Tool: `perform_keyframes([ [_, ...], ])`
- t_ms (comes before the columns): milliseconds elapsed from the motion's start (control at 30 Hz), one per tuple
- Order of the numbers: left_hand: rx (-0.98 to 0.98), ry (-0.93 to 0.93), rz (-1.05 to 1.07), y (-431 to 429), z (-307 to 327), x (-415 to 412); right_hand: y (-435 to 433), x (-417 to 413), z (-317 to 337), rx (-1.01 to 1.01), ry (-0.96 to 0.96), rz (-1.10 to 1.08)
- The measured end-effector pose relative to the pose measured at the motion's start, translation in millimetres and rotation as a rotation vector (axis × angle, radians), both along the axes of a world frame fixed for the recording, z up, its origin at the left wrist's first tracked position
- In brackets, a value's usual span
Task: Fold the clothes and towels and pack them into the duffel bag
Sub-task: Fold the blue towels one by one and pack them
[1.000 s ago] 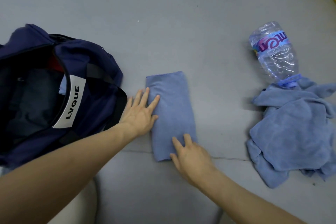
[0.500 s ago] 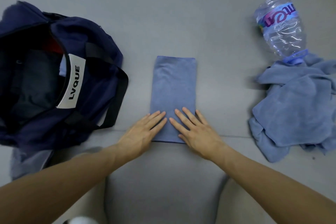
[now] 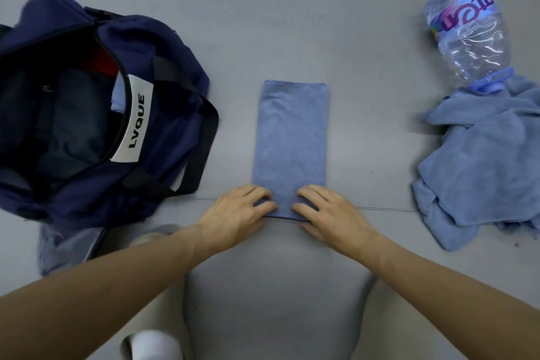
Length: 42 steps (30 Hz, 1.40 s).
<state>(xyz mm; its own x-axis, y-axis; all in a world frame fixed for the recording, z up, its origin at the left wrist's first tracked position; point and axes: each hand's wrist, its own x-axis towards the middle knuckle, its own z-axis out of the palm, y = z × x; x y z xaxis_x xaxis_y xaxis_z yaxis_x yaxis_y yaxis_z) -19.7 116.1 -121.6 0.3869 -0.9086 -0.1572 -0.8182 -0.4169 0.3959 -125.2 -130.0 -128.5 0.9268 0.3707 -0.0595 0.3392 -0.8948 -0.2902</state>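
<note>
Our fingers (image 3: 260,194) lay flat 0.5 s ago — now left hand (image 3: 233,213) and right hand (image 3: 333,215) pinch the towel (image 3: 292,137) at its near edge, cloth stretching beyond them — we judge another fold is starting.

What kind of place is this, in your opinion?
Probably a plain indoor floor; which room, I cannot tell. The grey surface has a seam, and the open duffel bag, a water bottle and crumpled towels lie directly on it, beside the folded towel.
</note>
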Motion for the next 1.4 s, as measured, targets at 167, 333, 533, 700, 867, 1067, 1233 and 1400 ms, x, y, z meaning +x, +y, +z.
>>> perform_keyframes([
  [167,0.008,-0.013,0.041,-6.4,1.5,2.5,6.1,13.9,1.7,-0.016,-0.054,-0.034],
  [333,-0.003,-0.013,0.048,-6.5,0.8,3.5,13.6,27.7,7.9,0.028,0.005,-0.143],
  [533,-0.035,-0.04,0.156,-16.6,2.2,8.3,13.9,26.1,23.1,0.157,0.154,-0.337],
  [700,0.017,0.118,0.278,-24.5,10.7,22.2,14.7,21.5,23.4,0.097,0.192,-0.259],
  [867,0.011,0.215,0.378,-33.4,15.8,32.1,10.2,27.0,20.0,0.056,0.121,-0.311],
  [1067,0.089,0.275,0.523,-44.2,18.0,44.2,-1.5,40.2,19.6,0.282,0.128,-0.497],
  [1233,0.112,0.297,0.608,-53.9,17.5,54.4,-11.9,52.2,13.0,0.087,0.021,-0.344],
  [1400,0.104,0.218,0.564,-55.5,14.2,53.0,-19.7,43.6,6.3,-0.159,-0.153,-0.01],
])
